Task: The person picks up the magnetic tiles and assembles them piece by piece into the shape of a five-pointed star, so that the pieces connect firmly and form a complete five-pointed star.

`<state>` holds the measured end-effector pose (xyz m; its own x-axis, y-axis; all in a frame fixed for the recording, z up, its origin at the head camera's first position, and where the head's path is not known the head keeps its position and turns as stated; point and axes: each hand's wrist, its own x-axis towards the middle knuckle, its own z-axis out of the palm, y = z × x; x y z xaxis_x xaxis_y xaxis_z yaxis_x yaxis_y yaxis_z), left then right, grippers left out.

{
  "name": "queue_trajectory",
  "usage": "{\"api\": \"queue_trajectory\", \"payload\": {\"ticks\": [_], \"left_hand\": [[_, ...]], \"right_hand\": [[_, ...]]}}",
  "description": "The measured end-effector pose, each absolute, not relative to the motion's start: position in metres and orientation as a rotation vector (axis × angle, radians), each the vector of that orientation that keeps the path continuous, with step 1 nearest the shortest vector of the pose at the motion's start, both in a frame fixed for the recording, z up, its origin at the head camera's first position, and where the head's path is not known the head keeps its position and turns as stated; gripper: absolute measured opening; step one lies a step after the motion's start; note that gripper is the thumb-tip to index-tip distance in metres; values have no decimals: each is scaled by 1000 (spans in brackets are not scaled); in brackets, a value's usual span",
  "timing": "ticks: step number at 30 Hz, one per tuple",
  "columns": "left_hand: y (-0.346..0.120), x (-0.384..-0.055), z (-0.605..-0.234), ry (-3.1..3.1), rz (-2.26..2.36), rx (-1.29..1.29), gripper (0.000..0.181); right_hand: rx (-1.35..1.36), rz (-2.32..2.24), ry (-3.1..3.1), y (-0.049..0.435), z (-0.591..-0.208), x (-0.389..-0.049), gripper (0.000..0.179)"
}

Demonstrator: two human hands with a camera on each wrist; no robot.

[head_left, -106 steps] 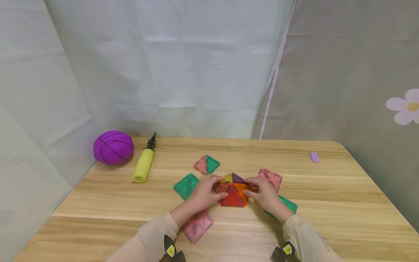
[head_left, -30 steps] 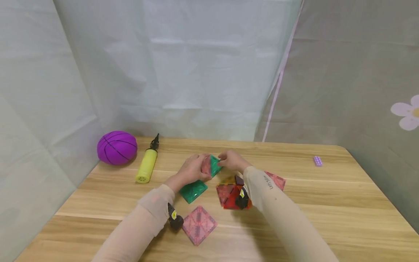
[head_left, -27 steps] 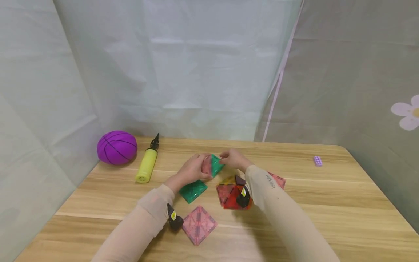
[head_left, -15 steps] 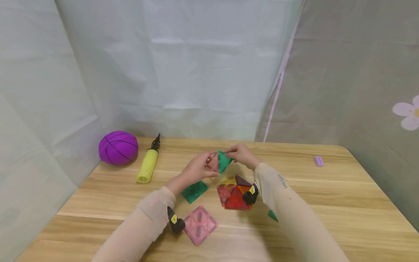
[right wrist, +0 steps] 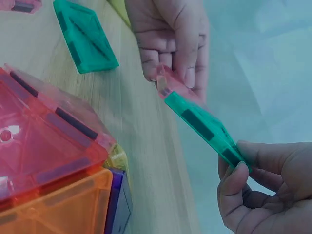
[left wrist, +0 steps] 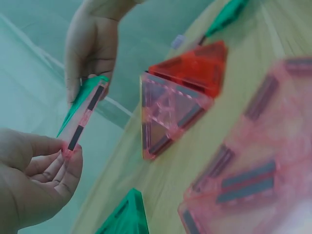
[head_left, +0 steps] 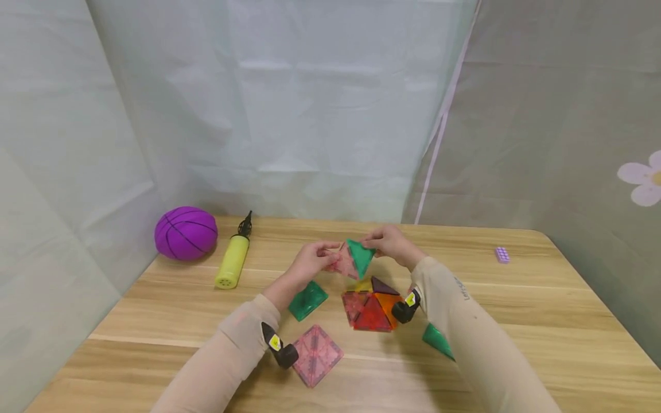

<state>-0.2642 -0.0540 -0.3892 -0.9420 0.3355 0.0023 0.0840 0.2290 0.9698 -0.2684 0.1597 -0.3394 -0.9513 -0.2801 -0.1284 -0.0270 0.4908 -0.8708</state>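
Observation:
My left hand point(head_left: 308, 265) pinches a translucent pink triangular magnetic tile point(head_left: 347, 265) at its outer corner. The right hand point(head_left: 393, 245) pinches a green triangular magnetic tile point(head_left: 361, 257) between thumb and fingers. Both tiles meet along one edge and are bent at that seam, as the right wrist view also shows, with the green tile point(right wrist: 202, 129) nearer the camera. They are held up behind a low faceted dome of tiles on the table, with a red tile point(head_left: 373, 315), an orange tile point(head_left: 388, 305), a purple tile point(head_left: 383, 285) and a yellow tile point(head_left: 364, 284).
Flat on the table lie pink tiles forming a square point(head_left: 316, 355), green tiles point(head_left: 308, 300) on the left and a green piece point(head_left: 438, 341) partly under the right sleeve. Farther off are a purple ball point(head_left: 186, 233), a yellow hand pump point(head_left: 232, 261) and a small purple block point(head_left: 502, 254).
Both hands left the dome and took hold of the pink and green tile pair behind it. Since then the pair has been lifted, moved right and bent at its seam.

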Motion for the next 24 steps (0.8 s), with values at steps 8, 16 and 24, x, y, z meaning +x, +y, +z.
{"api": "queue_trajectory", "payload": {"ticks": [8, 16, 24], "left_hand": [[-57, -265, -399, 1960, 1914, 298, 37], [-59, -267, -418, 1801, 1922, 375, 40], [-51, -267, -421, 1909, 1857, 327, 34]], "right_hand": [[-299, -1505, 2325, 165, -349, -268, 30], [-285, -1603, 2157, 169, -370, -271, 33], [-241, -1569, 2149, 172, -387, -273, 29]]}}
